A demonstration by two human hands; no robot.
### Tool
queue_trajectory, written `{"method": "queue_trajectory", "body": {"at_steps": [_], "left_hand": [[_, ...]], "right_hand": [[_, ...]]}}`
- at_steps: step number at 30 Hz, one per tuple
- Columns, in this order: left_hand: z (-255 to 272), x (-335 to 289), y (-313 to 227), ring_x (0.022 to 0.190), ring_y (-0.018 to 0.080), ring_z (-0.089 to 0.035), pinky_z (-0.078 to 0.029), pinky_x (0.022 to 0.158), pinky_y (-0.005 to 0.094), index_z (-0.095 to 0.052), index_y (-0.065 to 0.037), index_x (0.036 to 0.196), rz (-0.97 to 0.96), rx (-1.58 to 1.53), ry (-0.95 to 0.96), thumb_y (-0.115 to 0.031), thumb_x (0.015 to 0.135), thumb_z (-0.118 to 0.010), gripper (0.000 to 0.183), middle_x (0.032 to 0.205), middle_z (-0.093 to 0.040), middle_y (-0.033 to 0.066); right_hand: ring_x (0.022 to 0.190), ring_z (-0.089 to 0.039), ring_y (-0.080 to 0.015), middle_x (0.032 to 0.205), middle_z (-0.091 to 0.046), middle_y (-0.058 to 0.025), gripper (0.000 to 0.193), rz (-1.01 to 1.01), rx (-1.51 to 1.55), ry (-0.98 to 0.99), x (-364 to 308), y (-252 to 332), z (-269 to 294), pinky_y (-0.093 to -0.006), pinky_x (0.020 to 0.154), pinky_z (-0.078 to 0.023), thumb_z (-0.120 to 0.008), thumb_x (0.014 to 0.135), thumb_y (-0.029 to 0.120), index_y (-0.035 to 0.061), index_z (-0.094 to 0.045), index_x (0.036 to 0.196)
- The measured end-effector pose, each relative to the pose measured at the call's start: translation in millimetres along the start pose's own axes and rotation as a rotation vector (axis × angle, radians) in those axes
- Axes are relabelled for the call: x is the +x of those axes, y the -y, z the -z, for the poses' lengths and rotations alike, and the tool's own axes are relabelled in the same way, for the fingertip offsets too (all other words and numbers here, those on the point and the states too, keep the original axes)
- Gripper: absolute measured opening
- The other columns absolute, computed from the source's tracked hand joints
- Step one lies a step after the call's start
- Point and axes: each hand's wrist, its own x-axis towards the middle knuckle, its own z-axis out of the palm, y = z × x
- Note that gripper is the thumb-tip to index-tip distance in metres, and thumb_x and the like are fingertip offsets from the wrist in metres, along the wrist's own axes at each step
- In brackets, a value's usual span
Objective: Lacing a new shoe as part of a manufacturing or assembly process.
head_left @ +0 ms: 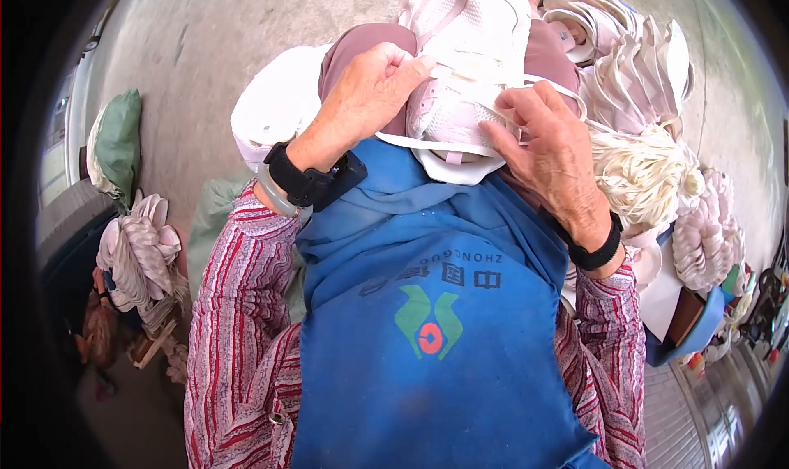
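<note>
A pale pink and white sneaker lies across my lap, its heel end towards me, over the blue apron. A white shoelace runs across its front opening. My left hand is closed at the sneaker's left side, thumb and forefinger pinched on the lace. On the right side my right hand has its fingers curled, the lace passing into them; the exact grip is partly hidden. A loop of lace bends round behind the right knuckles.
White shoe pieces rest beside my left thigh. To the right are stacked shoe uppers, a heap of cream laces, a pinkish bundle and a blue bin. A green sack and another bundle stand left.
</note>
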Motion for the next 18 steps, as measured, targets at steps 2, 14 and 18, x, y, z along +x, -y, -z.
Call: {"method": "queue_trajectory", "body": {"at_steps": [2, 14, 18], "left_hand": [[-3, 5, -2, 0.062, 0.009, -0.053, -0.043, 0.056, 0.0258, -0.062, 0.002, 0.088, -0.034, 0.023, -0.004, -0.037, 0.086, -0.062, 0.04, 0.068, -0.058, 0.0026], [-1, 5, -14, 0.041, 0.0007, -0.025, -0.02, 0.036, 0.0207, -0.064, -0.002, 0.089, 0.173, -0.54, 0.181, -0.025, 0.094, -0.054, 0.025, 0.06, -0.044, -0.0058], [7, 7, -2, 0.043, 0.0015, -0.03, -0.024, 0.038, 0.0199, -0.065, 0.0, 0.086, 0.203, -0.701, 0.296, -0.028, 0.091, -0.055, 0.029, 0.064, -0.05, -0.0028]], "right_hand": [[0.07, -0.06, -0.0309, 0.086, -0.053, -0.0103, 0.018, 0.06, -0.055, -0.033, 1, 0, -8, -0.0394, 0.059, -0.049, -0.066, 0.079, 0.015, 0.0061, -0.056, 0.092], [0.067, -0.059, -0.0291, 0.082, -0.051, -0.0093, 0.01, 0.012, -0.21, 0.034, 3, 7, -10, -0.0389, 0.056, -0.048, -0.061, 0.082, 0.009, 0.0078, -0.057, 0.091], [0.065, -0.059, -0.0273, 0.082, -0.049, -0.01, 0.015, 0.128, -0.227, 0.025, 3, 6, -11, -0.0369, 0.052, -0.048, -0.061, 0.074, 0.007, 0.0043, -0.051, 0.085]]}}
